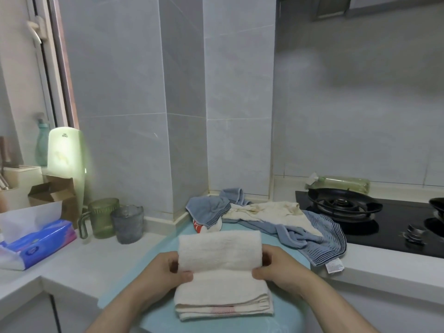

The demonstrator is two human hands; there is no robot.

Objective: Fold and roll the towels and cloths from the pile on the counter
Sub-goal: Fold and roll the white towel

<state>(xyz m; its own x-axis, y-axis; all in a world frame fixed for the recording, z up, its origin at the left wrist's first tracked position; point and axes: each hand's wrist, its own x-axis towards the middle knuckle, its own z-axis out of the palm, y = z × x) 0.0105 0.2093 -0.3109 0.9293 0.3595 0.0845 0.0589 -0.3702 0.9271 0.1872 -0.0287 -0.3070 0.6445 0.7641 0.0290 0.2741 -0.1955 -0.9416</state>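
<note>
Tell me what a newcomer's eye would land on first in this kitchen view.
First, the cream towel at bottom centre, half rolled on a pale blue mat, with the left hand and right hand gripping the roll's ends. Behind it lies the crumpled pile of blue and cream cloths, and to the right a black gas hob.

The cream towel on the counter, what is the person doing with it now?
A person is rolling a folded cream towel on a light blue mat. The left hand and right hand grip the rolled part at its two ends. Behind it, blue towels and a stained cream cloth lie in a loose pile beside the gas stove, not yet folded.
</note>
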